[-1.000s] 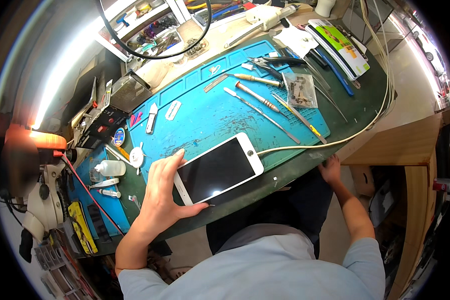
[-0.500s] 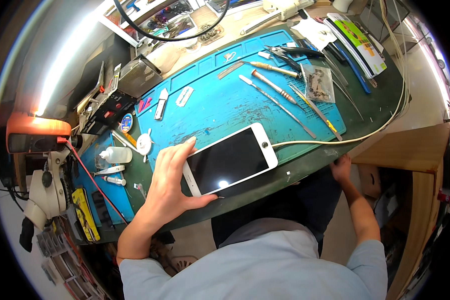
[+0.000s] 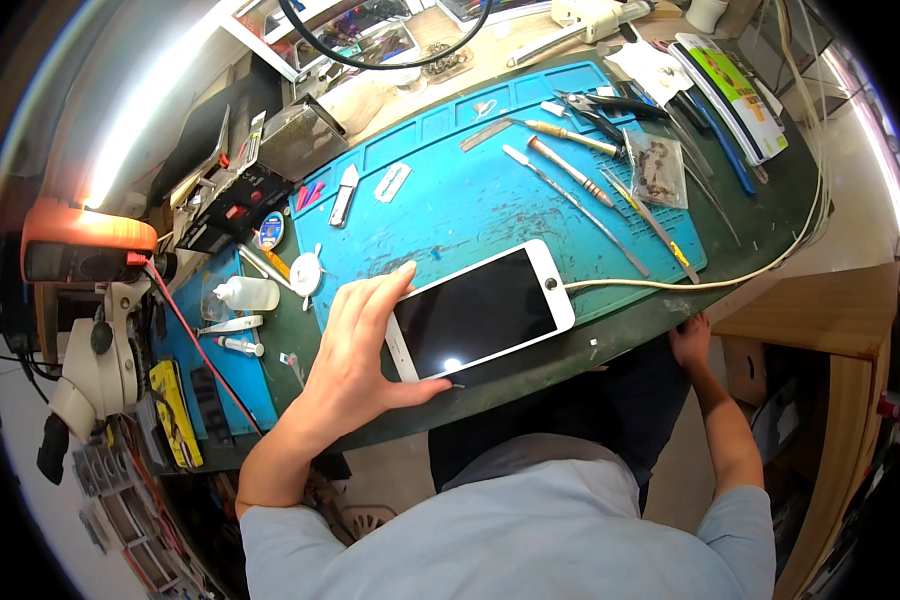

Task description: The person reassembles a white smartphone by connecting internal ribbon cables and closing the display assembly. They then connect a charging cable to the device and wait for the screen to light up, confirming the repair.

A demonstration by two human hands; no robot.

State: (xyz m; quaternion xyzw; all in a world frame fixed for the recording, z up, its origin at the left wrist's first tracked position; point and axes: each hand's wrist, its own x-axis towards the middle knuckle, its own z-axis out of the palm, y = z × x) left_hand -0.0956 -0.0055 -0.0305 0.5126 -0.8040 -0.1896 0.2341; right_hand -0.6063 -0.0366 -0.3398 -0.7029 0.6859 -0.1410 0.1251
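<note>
A white smartphone [image 3: 482,312] with a dark, blank screen lies tilted at the near edge of the blue work mat [image 3: 440,215]. Around its left end is my left hand [image 3: 355,345], the thumb along the lower edge and the fingers at the upper corner. From the phone's right end, by the round button, a white cable [image 3: 670,285] runs off to the right. My right hand [image 3: 690,338] is down by the bench's front edge, beside my leg, away from the phone; its fingers are partly hidden.
Tweezers [image 3: 660,232], several pen-like tools, cutters [image 3: 615,108] and a small bag of parts [image 3: 656,170] lie at the mat's right. A white bottle [image 3: 247,294], a syringe [image 3: 240,346] and an orange multimeter [image 3: 85,240] are at left. A wooden cabinet [image 3: 810,315] stands right.
The whole view has shifted slightly, so the bench things appear farther right. My left hand keeps its hold on the phone, and my right hand stays by the bench edge.
</note>
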